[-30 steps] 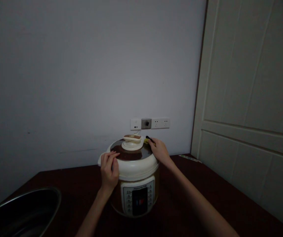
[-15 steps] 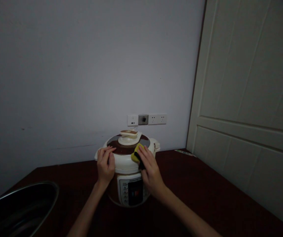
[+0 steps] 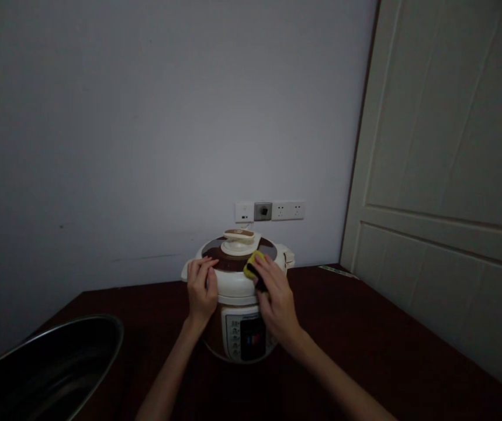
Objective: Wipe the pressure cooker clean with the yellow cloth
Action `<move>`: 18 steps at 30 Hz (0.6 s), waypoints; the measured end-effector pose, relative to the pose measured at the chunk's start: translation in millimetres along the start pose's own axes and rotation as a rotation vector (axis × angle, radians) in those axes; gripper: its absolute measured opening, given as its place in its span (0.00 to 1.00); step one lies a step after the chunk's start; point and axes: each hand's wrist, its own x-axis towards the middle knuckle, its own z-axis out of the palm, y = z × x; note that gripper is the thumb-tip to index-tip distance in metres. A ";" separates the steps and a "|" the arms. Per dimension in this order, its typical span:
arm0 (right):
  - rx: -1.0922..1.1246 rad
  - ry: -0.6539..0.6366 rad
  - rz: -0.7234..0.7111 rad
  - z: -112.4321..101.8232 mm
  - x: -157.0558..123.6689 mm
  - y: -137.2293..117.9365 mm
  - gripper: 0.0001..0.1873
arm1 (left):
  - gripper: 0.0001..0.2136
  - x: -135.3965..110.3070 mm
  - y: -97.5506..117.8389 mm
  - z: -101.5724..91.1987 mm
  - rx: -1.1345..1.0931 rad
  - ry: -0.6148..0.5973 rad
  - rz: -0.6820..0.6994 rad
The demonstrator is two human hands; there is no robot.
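Observation:
A white and brown electric pressure cooker (image 3: pixel 236 298) stands upright on the dark table, its lid on and its control panel facing me. My left hand (image 3: pixel 202 286) rests on the left front of the lid rim, fingers laid over the edge and thumb apart, steadying nothing visible besides the cooker. In my right hand (image 3: pixel 277 295) is a yellow and black sponge (image 3: pixel 254 265), pressed against the right front of the lid. The lid handle (image 3: pixel 239 236) rises behind both hands, touched by neither. My right fingers partly cover the sponge.
At the lower left sits a large metal basin (image 3: pixel 117 345), cut off by the frame. Wall sockets (image 3: pixel 288 210) are behind the cooker. A pale panelled door (image 3: pixel 443 275) borders the dark red table (image 3: pixel 364 327) on the right. A thin printed strip (image 3: pixel 337 271) lies at the back.
The whole view has shifted, so everything appears farther right. My right hand and the sponge have slid slightly along the lid. My left hand keeps its place on the rim.

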 end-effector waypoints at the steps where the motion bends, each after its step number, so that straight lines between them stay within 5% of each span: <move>1: -0.008 -0.037 -0.059 2.2 -5.3 -11.5 0.34 | 0.12 -0.1 0.1 -0.1 0.000 0.000 0.002; 4: -0.009 -0.120 -0.201 4.6 -11.1 -28.8 0.39 | 0.12 0.0 0.2 -0.8 0.005 -0.003 0.010; 7: 0.028 -0.152 -0.229 0.8 -1.5 -15.9 0.40 | 0.12 0.6 0.6 -1.9 0.021 -0.017 -0.003; 14: 0.121 -0.008 0.233 -11.7 43.1 57.4 0.21 | 0.12 1.6 2.0 -2.8 0.009 -0.019 -0.014; 18: 0.087 -0.020 0.245 -12.7 41.3 58.6 0.21 | 0.12 1.8 1.1 -1.9 0.008 -0.012 -0.027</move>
